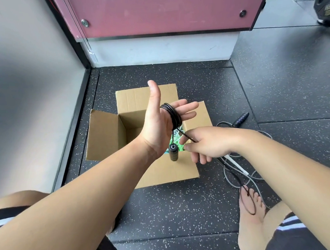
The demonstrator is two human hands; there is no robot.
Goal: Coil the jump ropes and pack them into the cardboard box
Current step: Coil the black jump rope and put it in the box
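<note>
Right now, one black jump rope (172,114) is sitting looped around the straight fingers of the left hand (159,125), above the one open cardboard box (106,136). One handle (173,152) is dangling and the second handle (241,118) is lying on the floor. The right hand (210,143) is pinching its loose strand. One grey rope (230,177) is lying beside the box.

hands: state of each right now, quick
Left hand: open, black jump rope coiled round its straight fingers.
Right hand: pinches the same rope.
</note>
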